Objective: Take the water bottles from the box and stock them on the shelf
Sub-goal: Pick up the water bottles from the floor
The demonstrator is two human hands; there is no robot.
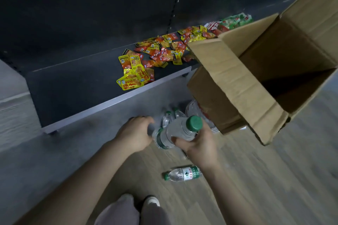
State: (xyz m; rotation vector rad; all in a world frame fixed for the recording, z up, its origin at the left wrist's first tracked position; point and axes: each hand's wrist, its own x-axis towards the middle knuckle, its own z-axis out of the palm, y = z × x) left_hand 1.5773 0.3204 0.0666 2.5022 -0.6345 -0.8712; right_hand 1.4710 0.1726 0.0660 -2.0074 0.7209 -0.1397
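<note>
Gripping bottle (180, 130), right hand (198, 145)

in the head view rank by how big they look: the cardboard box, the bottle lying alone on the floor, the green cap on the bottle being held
1. cardboard box
2. bottle lying alone on the floor
3. green cap of the bottle in the right hand; it sits nearer the camera, so it looks larger than it is.

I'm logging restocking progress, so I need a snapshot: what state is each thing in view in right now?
Cardboard box: flaps open, tipped, inside looks empty.
Held bottle: capped, in the right hand grip.
Left hand: reaching to the floor bottles, hold unclear.
Lone bottle: capped, lying on the floor.
Shelf: holds no bottles yet.
Snack packets: scattered loose on the shelf.
</note>
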